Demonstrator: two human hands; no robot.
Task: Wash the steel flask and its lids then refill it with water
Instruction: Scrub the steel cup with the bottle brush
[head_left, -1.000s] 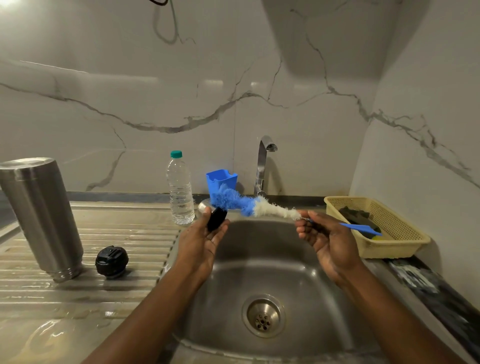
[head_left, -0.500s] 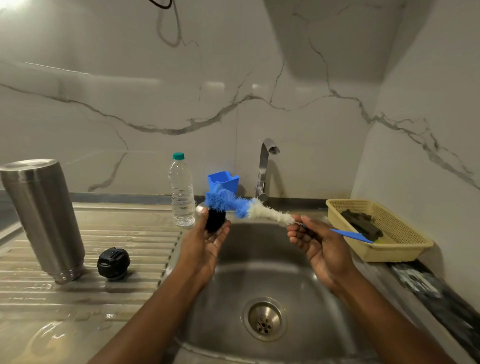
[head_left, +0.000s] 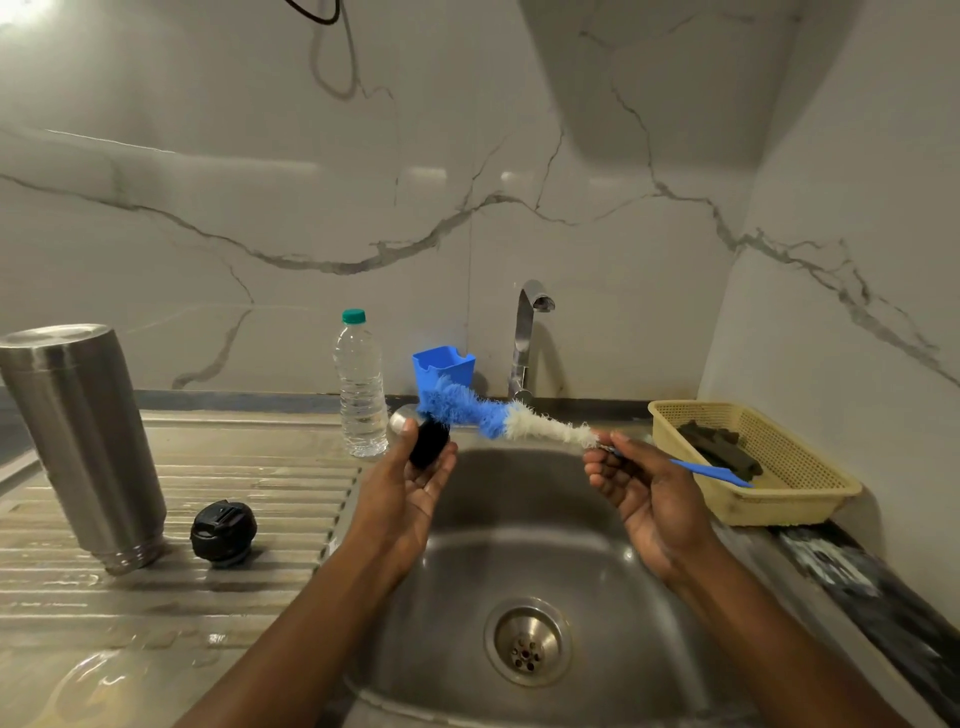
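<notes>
The steel flask (head_left: 85, 441) stands upside down on the ribbed draining board at the left. A black screw lid (head_left: 223, 531) lies beside it. My left hand (head_left: 408, 483) holds a steel cup lid with a dark inside (head_left: 428, 440) over the sink's back left corner. My right hand (head_left: 647, 491) grips the blue handle of a bottle brush (head_left: 498, 415). The brush's blue bristle tip sits at the mouth of the cup lid.
The steel sink (head_left: 519, 545) with its drain (head_left: 527, 642) lies below both hands. At the back stand a tap (head_left: 524, 338), a blue holder (head_left: 444, 366) and a water bottle (head_left: 358, 384). A yellow basket (head_left: 779, 499) with dark scrubbers sits at the right.
The brush tip has shifted slightly over the cup lid's mouth, and both hands have barely moved. The flask and black lid stay put.
</notes>
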